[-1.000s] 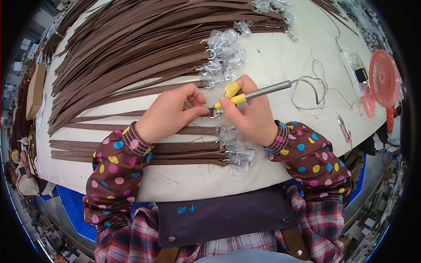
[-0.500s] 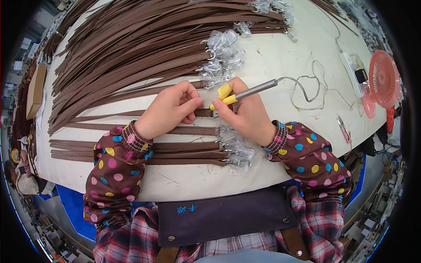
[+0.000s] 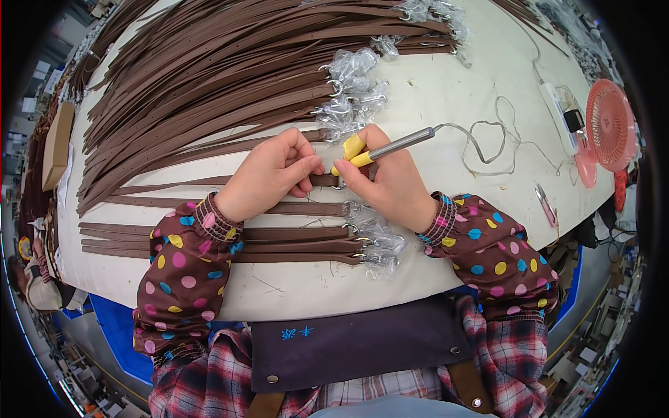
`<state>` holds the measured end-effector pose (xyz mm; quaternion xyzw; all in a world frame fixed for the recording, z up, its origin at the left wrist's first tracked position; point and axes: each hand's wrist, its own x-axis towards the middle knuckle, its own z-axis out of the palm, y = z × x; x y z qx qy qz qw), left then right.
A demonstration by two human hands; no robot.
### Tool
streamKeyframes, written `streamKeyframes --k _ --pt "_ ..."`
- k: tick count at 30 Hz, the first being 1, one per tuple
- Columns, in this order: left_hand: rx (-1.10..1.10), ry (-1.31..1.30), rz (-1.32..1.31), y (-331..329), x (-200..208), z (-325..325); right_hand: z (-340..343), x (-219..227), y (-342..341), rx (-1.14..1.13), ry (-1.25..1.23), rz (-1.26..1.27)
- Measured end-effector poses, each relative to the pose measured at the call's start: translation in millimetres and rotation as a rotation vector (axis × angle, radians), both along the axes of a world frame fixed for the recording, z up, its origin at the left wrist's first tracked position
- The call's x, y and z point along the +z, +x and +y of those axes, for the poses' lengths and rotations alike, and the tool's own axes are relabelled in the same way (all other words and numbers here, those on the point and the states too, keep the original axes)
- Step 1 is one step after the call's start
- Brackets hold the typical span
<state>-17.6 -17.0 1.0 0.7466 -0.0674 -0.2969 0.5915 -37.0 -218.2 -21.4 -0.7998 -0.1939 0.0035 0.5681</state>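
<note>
My left hand is closed in a pinch over the end of a brown strap; whatever lies between its fingertips is too small to make out. My right hand grips a corded pen-shaped electric tool with a metal barrel and yellow grip. The tool's tip points down at the strap end, beside a metal ring. Yellow wrapping covers one right fingertip. Just nearer to me lie more brown straps, their metal hardware in clear plastic.
A large pile of brown straps covers the far left of the pale table. To the right are a white power strip, a pink fan, thread snips and a loose cord. A cardboard box stands left.
My right hand and the pen-shaped tool have shifted slightly left. My left hand stays almost where it was.
</note>
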Motion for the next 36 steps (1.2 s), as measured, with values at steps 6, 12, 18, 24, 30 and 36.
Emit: streamKeyframes --k 6,12,18,24,30,36 --pt "0.002 0.004 0.008 -0.1 -0.5 0.1 0.8 -1.8 0.3 -0.002 0.011 -0.013" --pt "-0.002 0.004 0.002 -0.5 -0.4 0.0 1.0 -0.2 0.0 -0.003 -0.017 -0.01" --pt "-0.001 0.004 -0.001 -0.9 0.1 -0.1 1.5 0.7 -0.3 0.002 -0.012 0.002" --pt "-0.014 0.1 -0.055 -0.9 7.1 0.5 0.5 2.7 -1.7 -0.005 0.022 -0.026" --pt "-0.24 0.473 -0.647 -13.4 16.4 6.9 -11.4 3.0 -1.2 0.044 -0.096 -0.277" --pt "-0.265 0.573 -0.565 -11.3 7.9 2.5 -13.6 5.1 -8.8 0.116 -0.261 -0.298"
